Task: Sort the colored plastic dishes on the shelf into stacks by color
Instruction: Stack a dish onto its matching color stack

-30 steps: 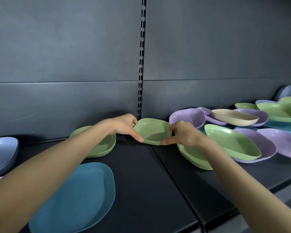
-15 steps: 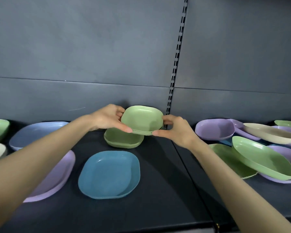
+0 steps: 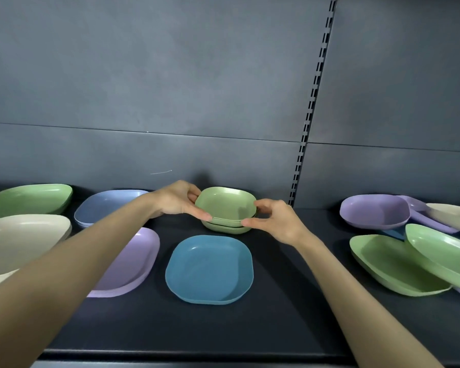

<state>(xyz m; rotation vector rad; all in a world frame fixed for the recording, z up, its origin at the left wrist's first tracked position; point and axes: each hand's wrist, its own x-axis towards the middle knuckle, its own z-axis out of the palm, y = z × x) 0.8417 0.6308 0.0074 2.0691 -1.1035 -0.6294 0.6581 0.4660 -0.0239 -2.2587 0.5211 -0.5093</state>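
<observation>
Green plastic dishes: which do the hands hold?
The small green plastic dish at back centre, pinched by left hand and right hand over another green dish; others lie untouched.

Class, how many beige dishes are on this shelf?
2. The left beige dish lies at the far left edge; the right beige dish lies at the far right edge. Others may be stacked underneath.

Shop: slotted shelving upright [image 3: 315, 83], shelf [image 3: 276, 328].

Dim, even overhead light; soft highlights on dish rims, faint shadows on the dark shelf [image 3: 276, 301]. Wide-angle distortion stretches the edges; the centre is sharp.
</observation>
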